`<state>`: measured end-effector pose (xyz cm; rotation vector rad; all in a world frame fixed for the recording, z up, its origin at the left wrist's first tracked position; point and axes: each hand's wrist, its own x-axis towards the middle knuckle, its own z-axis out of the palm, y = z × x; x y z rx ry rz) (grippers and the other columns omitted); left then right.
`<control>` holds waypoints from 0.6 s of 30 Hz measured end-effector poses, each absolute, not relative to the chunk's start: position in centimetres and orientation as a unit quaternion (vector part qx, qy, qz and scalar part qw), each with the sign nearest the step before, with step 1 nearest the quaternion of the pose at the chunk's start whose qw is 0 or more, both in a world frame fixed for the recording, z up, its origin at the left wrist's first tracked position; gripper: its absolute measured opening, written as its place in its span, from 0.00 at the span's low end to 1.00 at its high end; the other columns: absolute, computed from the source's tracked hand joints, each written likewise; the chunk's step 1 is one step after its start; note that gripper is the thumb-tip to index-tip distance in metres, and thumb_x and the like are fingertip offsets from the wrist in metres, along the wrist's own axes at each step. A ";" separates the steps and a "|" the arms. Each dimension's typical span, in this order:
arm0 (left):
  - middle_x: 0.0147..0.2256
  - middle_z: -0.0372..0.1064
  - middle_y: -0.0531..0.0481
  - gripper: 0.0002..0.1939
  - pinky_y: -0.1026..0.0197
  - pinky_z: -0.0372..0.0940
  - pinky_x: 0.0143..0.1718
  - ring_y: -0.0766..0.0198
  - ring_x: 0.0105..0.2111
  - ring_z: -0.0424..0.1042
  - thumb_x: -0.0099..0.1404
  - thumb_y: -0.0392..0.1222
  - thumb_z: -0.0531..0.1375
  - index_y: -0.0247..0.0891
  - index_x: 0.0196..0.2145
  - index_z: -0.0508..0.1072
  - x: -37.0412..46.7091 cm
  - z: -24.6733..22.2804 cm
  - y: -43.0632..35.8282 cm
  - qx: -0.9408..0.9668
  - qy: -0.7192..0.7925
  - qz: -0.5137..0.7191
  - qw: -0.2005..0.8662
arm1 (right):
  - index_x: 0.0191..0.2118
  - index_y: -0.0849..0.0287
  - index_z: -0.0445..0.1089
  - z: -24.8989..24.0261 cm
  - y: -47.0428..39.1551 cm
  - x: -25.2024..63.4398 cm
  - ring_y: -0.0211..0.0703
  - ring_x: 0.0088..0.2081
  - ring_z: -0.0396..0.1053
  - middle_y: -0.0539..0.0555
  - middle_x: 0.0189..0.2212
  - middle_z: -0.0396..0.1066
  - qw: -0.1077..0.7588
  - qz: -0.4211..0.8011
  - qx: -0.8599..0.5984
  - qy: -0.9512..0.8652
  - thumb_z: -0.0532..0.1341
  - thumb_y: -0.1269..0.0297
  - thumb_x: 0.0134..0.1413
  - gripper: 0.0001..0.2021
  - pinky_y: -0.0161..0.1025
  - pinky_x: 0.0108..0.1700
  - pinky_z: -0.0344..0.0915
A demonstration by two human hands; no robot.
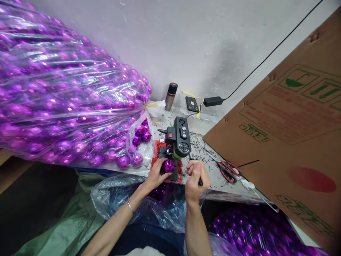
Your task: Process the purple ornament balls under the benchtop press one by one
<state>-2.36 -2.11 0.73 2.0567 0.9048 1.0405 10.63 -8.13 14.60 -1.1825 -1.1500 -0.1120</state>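
Note:
A shiny purple bauble (168, 166) is between the thumb and fingers of my left hand (157, 173), over the dark base of a small bench drill press (182, 137). My right hand (197, 179) is closed in a fist around the black lever handle (200, 182) on the right side of the machine. The machine's black head stands just above and behind the bauble; its lower tip is partly hidden. A red mat (179, 170) lies beneath the base.
A big clear bag of purple baubles (66, 92) fills the left, its mouth open near the machine. Behind stand a metal flask (171, 96) and a black power adapter (213, 101). Red-handled scissors (229, 171) lie beside a large cardboard box (287, 128). Dark shavings litter the table.

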 end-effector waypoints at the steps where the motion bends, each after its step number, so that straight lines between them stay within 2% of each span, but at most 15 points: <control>1: 0.61 0.73 0.35 0.32 0.37 0.68 0.64 0.43 0.62 0.73 0.68 0.49 0.69 0.42 0.65 0.67 -3.1 1.0 -2.8 0.797 0.334 0.391 0.317 | 0.24 0.54 0.61 15.4 -8.2 10.6 0.37 0.27 0.66 0.46 0.20 0.60 0.675 -0.043 -0.528 -0.513 0.53 0.69 0.72 0.20 0.38 0.32 0.60; 3: 0.63 0.71 0.34 0.36 0.37 0.68 0.65 0.43 0.64 0.72 0.66 0.53 0.70 0.42 0.67 0.65 -4.6 2.1 -3.6 0.820 0.316 0.380 0.289 | 0.24 0.55 0.61 15.9 -8.2 10.5 0.37 0.27 0.66 0.46 0.20 0.60 0.671 -0.046 -0.526 -0.521 0.53 0.69 0.72 0.20 0.38 0.32 0.60; 5: 0.65 0.69 0.35 0.36 0.39 0.69 0.65 0.43 0.65 0.70 0.68 0.55 0.68 0.42 0.68 0.64 -5.8 4.1 -2.5 0.828 0.330 0.377 0.251 | 0.25 0.55 0.62 15.3 -8.3 10.4 0.36 0.26 0.66 0.46 0.21 0.62 0.674 -0.063 -0.516 -0.525 0.53 0.69 0.72 0.20 0.38 0.31 0.60; 7: 0.67 0.66 0.35 0.26 0.40 0.67 0.67 0.46 0.67 0.67 0.76 0.47 0.58 0.40 0.68 0.65 -6.2 6.6 0.6 0.821 0.387 0.372 0.192 | 0.26 0.56 0.63 14.3 -8.3 10.2 0.36 0.27 0.66 0.46 0.22 0.63 0.678 -0.077 -0.512 -0.523 0.53 0.70 0.72 0.19 0.37 0.30 0.59; 8: 0.67 0.66 0.34 0.24 0.40 0.65 0.68 0.46 0.68 0.66 0.77 0.41 0.54 0.37 0.67 0.66 -6.2 7.8 2.7 0.816 0.431 0.352 0.157 | 0.26 0.56 0.63 13.8 -8.3 10.2 0.36 0.27 0.67 0.46 0.22 0.63 0.678 -0.080 -0.511 -0.522 0.52 0.71 0.72 0.19 0.37 0.30 0.60; 11: 0.62 0.68 0.26 0.26 0.39 0.67 0.63 0.43 0.63 0.69 0.70 0.25 0.50 0.28 0.63 0.69 -5.4 10.2 9.0 0.827 0.528 0.175 0.077 | 0.25 0.55 0.61 13.0 -8.5 10.3 0.37 0.27 0.68 0.46 0.21 0.62 0.666 -0.086 -0.511 -0.537 0.52 0.72 0.71 0.19 0.37 0.30 0.60; 13: 0.57 0.71 0.25 0.26 0.38 0.68 0.58 0.40 0.57 0.72 0.65 0.21 0.50 0.26 0.58 0.73 -4.7 10.5 11.6 0.832 0.537 0.123 0.068 | 0.25 0.55 0.60 13.1 -8.5 10.3 0.37 0.28 0.68 0.46 0.21 0.62 0.656 -0.093 -0.505 -0.553 0.51 0.73 0.71 0.19 0.37 0.30 0.60; 15: 0.55 0.71 0.26 0.24 0.39 0.69 0.55 0.41 0.53 0.75 0.65 0.21 0.51 0.28 0.55 0.75 -4.2 10.3 12.7 0.835 0.534 0.109 0.072 | 0.25 0.55 0.60 13.3 -8.5 10.4 0.37 0.28 0.68 0.46 0.21 0.62 0.653 -0.098 -0.499 -0.561 0.51 0.74 0.70 0.19 0.37 0.30 0.60; 18: 0.55 0.71 0.27 0.22 0.40 0.70 0.54 0.42 0.51 0.76 0.66 0.24 0.54 0.30 0.55 0.74 -4.3 10.1 12.7 0.836 0.535 0.093 0.075 | 0.26 0.54 0.61 13.3 -8.5 10.3 0.38 0.27 0.68 0.46 0.21 0.61 0.660 -0.097 -0.495 -0.557 0.51 0.76 0.69 0.18 0.38 0.30 0.60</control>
